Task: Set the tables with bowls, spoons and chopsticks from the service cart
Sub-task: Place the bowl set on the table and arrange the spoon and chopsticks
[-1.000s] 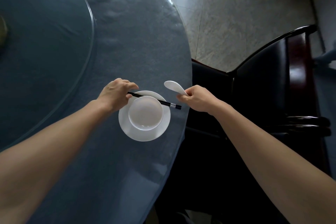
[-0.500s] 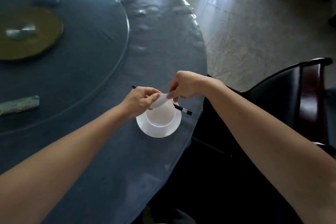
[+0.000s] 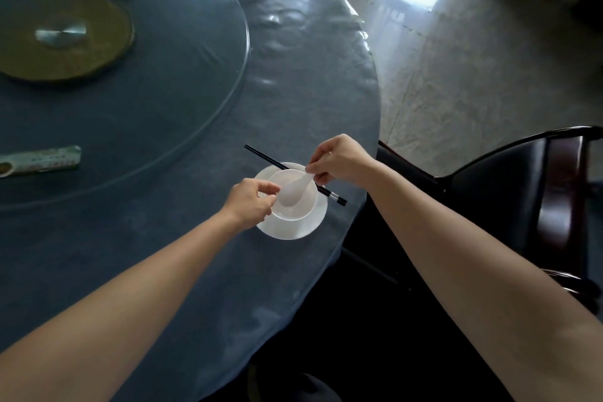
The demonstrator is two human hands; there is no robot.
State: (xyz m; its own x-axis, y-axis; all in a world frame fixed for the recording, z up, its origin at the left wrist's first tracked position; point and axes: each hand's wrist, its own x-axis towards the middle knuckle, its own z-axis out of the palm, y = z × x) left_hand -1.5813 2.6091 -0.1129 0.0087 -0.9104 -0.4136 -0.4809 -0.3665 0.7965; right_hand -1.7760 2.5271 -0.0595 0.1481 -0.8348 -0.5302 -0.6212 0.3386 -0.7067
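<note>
Carefully, a white soup spoon [image 3: 293,192] is pinched by its handle end in the right hand [image 3: 339,161], its scoop laid inside the small white bowl [image 3: 305,207] near the edge of the blue-clothed tabletop [image 3: 163,254]. The bowl is seated on a white saucer [image 3: 293,230]. A pair of black chopsticks [image 3: 264,158] is laid across the saucer's far rim, just behind the bowl, with the tips pointed toward the glass turntable [image 3: 182,91].

The left hand [image 3: 249,202] is curled against the bowl's left rim, apparently to steady it while the spoon is settled; whether the rim is actually gripped cannot be told. The hands are set apart, one at either side of the bowl.

The setting is placed at the edge nearest a dark chair [image 3: 509,192], and the spoon's handle is angled that way, probably so it can be reached by a seated diner. Only the spoon's release appears to be left for this place.
</note>
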